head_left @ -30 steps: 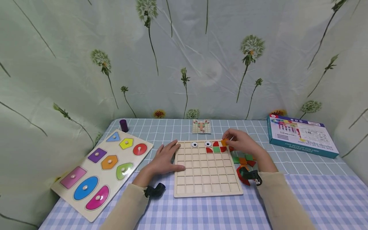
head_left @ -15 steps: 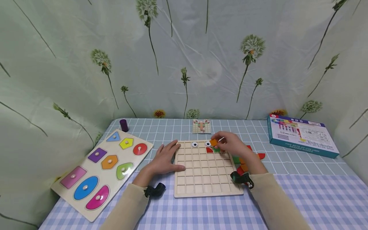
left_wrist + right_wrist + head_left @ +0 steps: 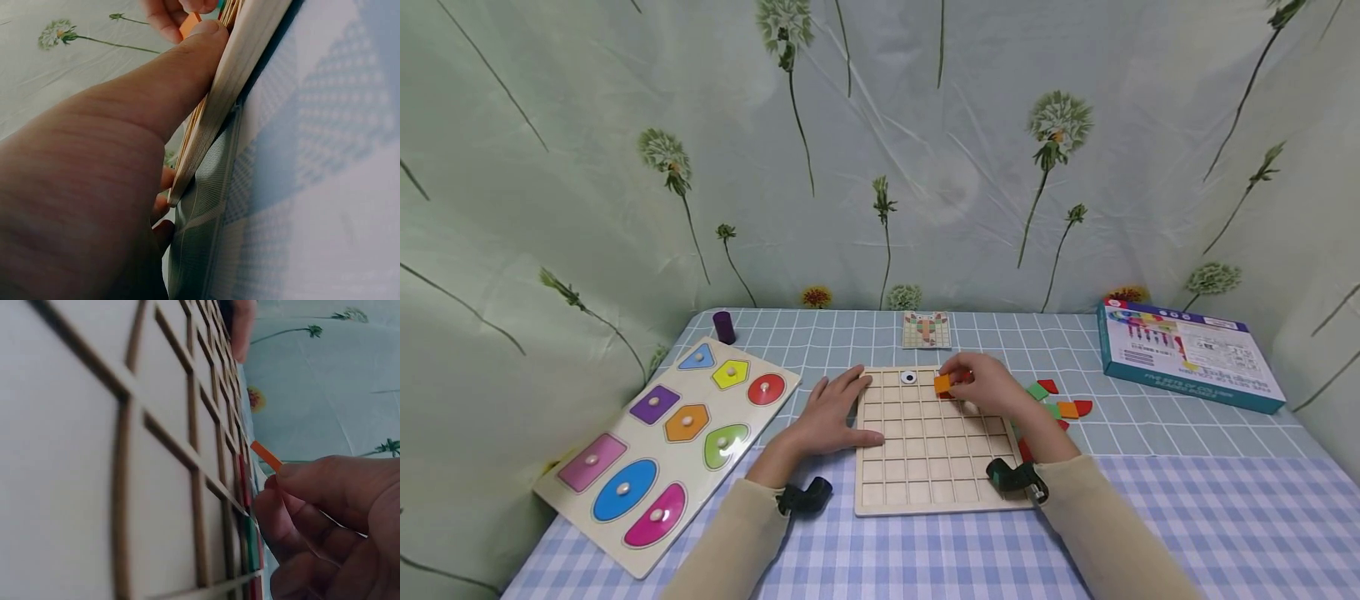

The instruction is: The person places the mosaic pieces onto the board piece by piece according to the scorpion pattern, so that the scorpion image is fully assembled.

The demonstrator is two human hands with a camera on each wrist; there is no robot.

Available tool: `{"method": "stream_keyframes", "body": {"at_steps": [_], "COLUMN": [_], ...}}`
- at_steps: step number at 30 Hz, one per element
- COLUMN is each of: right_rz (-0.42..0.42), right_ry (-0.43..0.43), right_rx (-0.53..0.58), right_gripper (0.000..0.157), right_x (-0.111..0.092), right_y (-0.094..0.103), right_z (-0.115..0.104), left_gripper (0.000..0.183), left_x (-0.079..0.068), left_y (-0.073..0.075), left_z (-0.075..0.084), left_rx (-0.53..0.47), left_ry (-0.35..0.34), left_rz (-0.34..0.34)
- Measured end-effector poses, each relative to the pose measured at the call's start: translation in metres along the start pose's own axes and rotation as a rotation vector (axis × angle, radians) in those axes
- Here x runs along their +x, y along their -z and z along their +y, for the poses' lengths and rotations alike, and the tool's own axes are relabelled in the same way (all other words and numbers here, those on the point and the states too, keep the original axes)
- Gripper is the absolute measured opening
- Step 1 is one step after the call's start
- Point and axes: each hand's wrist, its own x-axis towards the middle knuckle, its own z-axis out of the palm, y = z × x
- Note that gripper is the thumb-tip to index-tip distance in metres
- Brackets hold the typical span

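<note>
A wooden grid board lies flat on the table. My left hand rests along its left edge, fingers spread at the far corner and thumb on the rim. With thumb and fingertips, my right hand pinches an orange square tile low over the board's far row. In the right wrist view the tile is held on its edge, tilted, above the grid. One round eye tile shows in that row; the other is hidden behind the right hand and tile. A green piece and red pieces sit in nearby cells.
Loose green, red and orange tiles lie right of the board, partly under the right forearm. A small pattern card lies behind it. A knobbed shape puzzle lies left, a purple cylinder beyond; a box lies back right.
My right hand has moved left over the board's far row, carrying the orange tile from the far right corner to above the right-hand eye tile. The left hand has stayed put.
</note>
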Motion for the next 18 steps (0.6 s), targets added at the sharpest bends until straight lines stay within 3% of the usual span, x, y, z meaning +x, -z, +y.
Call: {"method": "stream_keyframes", "body": {"at_steps": [18], "right_rz": [0.024], "right_ry": [0.013], "right_rx": [-0.101], "right_gripper": [0.021], "right_x": [-0.001], "right_y": [-0.017], "right_z": [-0.006], "left_gripper": [0.100], "left_x": [0.000], "left_y": [0.000], "left_z": [0.000], "left_rx": [-0.001], "left_ry": [0.005], "left_rz": [-0.011]}}
